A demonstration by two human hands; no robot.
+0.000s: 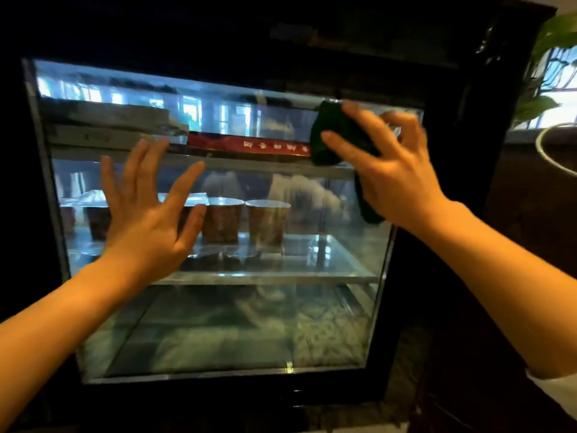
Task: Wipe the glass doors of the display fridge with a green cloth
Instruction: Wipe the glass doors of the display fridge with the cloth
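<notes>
At the top right corner of the fridge glass (218, 307), my right hand (393, 173) has the green cloth (335, 135) bunched under it. Fingers are spread and loosely curled over the wad, and one tail hangs down past the heel of the palm. It reads as pressing the cloth to the pane rather than a tight clamp. The hand is slightly blurred, so exact contact is hard to call.

My left hand (146, 214) is open with fingers splayed, over the left half of the glass in front of the paper cups (246, 221) on the middle shelf. Can't tell if the palm touches the pane or hovers just off it.

Judgement: this is the start of a pass, top edge first.

- Flatten the cloth. A wad only cleans a narrow stripe.
- Tuck the dangling tail in so it doesn't drag streaks.
- Work side to side along the top by the red strip (249, 145), then step down row by row with overlap.
- Keep pressure even through the palm, not the fingertips.
- Bare left hand on the glass would leave prints. Brace on the black frame (437, 245) instead, or wipe that patch last.
</notes>
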